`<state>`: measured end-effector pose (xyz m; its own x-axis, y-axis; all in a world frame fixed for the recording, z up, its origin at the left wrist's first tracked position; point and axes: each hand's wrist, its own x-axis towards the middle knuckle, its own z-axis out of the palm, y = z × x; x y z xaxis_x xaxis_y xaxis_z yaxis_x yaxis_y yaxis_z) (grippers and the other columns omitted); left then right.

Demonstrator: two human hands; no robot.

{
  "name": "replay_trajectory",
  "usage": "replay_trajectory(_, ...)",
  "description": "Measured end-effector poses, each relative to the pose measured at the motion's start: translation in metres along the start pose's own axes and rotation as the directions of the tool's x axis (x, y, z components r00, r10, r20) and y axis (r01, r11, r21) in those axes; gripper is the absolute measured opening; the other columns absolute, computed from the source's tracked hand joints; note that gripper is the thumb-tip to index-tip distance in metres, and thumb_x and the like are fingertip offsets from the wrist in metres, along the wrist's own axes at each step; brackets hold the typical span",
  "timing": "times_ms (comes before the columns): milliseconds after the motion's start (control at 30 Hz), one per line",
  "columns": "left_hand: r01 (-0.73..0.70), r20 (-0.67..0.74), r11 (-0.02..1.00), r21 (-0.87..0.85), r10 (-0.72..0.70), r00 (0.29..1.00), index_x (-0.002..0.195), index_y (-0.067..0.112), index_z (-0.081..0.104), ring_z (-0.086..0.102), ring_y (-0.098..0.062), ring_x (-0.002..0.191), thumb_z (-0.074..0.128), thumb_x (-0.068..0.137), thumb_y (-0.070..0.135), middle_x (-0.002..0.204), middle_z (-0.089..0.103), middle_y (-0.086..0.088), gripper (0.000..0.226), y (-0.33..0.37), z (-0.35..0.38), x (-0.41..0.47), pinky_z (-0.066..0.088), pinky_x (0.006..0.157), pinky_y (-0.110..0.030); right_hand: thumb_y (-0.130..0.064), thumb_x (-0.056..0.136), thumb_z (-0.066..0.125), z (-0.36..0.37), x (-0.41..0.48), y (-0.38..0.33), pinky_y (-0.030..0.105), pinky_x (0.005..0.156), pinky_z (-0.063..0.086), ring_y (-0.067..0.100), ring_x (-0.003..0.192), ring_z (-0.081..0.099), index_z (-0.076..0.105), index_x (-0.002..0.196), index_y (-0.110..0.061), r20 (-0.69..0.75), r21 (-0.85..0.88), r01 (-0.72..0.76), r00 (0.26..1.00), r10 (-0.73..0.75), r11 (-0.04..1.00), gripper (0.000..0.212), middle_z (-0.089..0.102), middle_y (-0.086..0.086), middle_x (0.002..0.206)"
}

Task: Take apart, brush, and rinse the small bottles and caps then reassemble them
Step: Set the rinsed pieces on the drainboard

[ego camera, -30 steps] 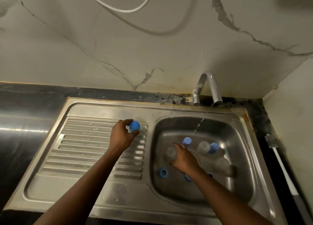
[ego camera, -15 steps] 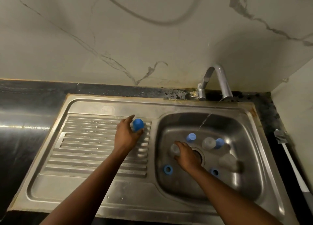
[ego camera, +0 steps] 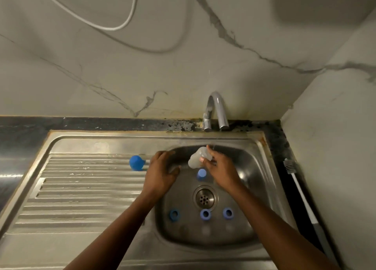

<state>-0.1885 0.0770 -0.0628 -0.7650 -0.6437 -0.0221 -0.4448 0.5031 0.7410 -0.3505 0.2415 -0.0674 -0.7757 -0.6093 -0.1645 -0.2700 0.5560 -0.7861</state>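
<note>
The right grip [ego camera: 221,168] pinches a small clear bottle [ego camera: 198,157] between thumb and fingertips and holds it tilted under the tap [ego camera: 216,111], over the far side of the sink [ego camera: 254,168]. A thin stream of water [ego camera: 212,146] falls just at its upper end. The left grip [ego camera: 160,172] holds nothing; its fingers curl loosely at the sink's left edge. One blue cap [ego camera: 136,163] sits on the draining board [ego camera: 91,188], just left of that hand, and another blue cap [ego camera: 201,174] lies in the sink below the bottle. Three blue ring-like pieces [ego camera: 205,214] line the near side beyond the drain [ego camera: 204,197]; whether they are caps or bottle necks I cannot tell. A brush [ego camera: 299,188] lies on the table [ego camera: 20,127] to the right. The risks, as I judge them: a wet, smooth bottle held so lightly could slip into the sink, and the weak stream may miss the mouth, leaving the inside unrinsed. The cap on the ribbed board could roll if knocked.
</note>
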Motion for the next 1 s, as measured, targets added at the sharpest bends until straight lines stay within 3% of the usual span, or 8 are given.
replay_trajectory(167,-0.186,0.093,0.98,-0.071,0.192,0.977,0.152,0.033,0.052,0.057,-0.007,0.131,0.075,0.097,0.041,0.147,0.059,0.008,0.061,0.042,0.028,0.019,0.051,0.109,-0.031,-0.039,0.103,0.066,-0.046,0.011,-0.013,0.022,0.101,0.049,0.018,0.123,0.066,0.063,0.145,-0.018,-0.103,-0.013,0.09,0.991,-0.091,0.996,0.047,0.071,0.005,0.135)
replay_trajectory(300,-0.075,0.177,0.933,-0.352,0.145,0.974,0.153,0.035,0.05,0.067,0.004,0.115,0.071,0.099,0.049,0.134,0.07,0.012,0.06,0.075,0.041,0.032,0.057,0.094,-0.019,-0.043,0.097,0.073,-0.067,0.022,-0.019,0.03,0.094,0.06,0.01,0.107,0.073,0.074,0.13,-0.02,-0.18,0.029,0.151,0.973,-0.144,0.988,0.041,0.078,-0.002,0.12)
replay_trajectory(433,-0.028,0.115,0.831,-0.556,0.11,0.987,0.146,0.031,0.06,0.075,-0.012,0.105,0.069,0.102,0.039,0.118,0.077,0.007,0.045,0.097,0.047,0.039,0.062,0.094,-0.035,-0.051,0.091,0.077,-0.08,0.035,-0.025,0.012,0.068,0.054,-0.003,0.08,0.072,0.08,0.111,-0.023,-0.303,0.076,0.122,0.949,-0.093,0.99,0.035,0.079,-0.012,0.093)
replay_trajectory(500,0.046,0.142,0.747,-0.663,0.064,0.988,0.146,0.027,0.062,0.075,-0.019,0.108,0.066,0.105,0.034,0.119,0.077,0.002,0.042,0.108,0.046,0.04,0.062,0.098,-0.044,-0.05,0.093,0.075,-0.08,0.041,-0.027,0.016,0.062,0.051,0.0,0.076,0.07,0.074,0.106,-0.025,-0.314,0.089,0.087,0.948,-0.055,0.992,0.029,0.075,-0.012,0.089)
replay_trajectory(633,0.188,0.245,0.527,-0.829,0.039,0.969,0.148,0.015,0.058,0.072,-0.03,0.106,0.058,0.109,0.024,0.125,0.074,-0.018,0.039,0.116,0.048,0.039,0.058,0.103,-0.05,-0.045,0.099,0.068,-0.077,0.045,-0.033,0.031,0.065,0.058,0.013,0.08,0.07,0.056,0.118,-0.029,-0.148,0.236,0.012,0.989,0.024,0.972,0.028,0.07,-0.004,0.104)
replay_trajectory(700,0.21,0.254,0.489,-0.847,0.024,0.967,0.147,0.017,0.059,0.07,-0.03,0.105,0.054,0.111,0.025,0.126,0.073,-0.02,0.036,0.114,0.045,0.039,0.056,0.097,-0.046,-0.04,0.1,0.067,-0.076,0.044,-0.035,0.025,0.063,0.058,0.009,0.075,0.071,0.056,0.132,-0.033,-0.002,0.389,-0.027,1.0,0.03,0.921,0.034,0.071,-0.002,0.111)
replay_trajectory(800,0.227,0.246,0.469,-0.853,-0.022,0.969,0.143,0.02,0.062,0.069,-0.029,0.103,0.051,0.112,0.029,0.124,0.073,-0.018,0.034,0.11,0.042,0.038,0.055,0.086,-0.041,-0.034,0.096,0.076,-0.076,0.039,-0.036,0.031,0.075,0.06,0.017,0.086,0.073,0.061,0.137,-0.025,0.156,0.589,-0.114,0.987,0.026,0.8,0.044,0.076,0.007,0.112)
replay_trajectory(1000,0.272,0.243,0.292,-0.917,-0.132,0.961,0.132,0.006,0.068,0.065,-0.02,0.082,0.058,0.108,0.033,0.109,0.071,-0.021,0.038,0.1,0.044,0.037,0.057,0.069,-0.028,-0.039,0.091,0.081,-0.077,0.034,-0.038,0.033,0.076,0.063,0.024,0.086,0.076,0.061,0.127,-0.018,0.191,0.661,-0.179,0.979,0.068,0.729,0.046,0.075,0.014,0.114)
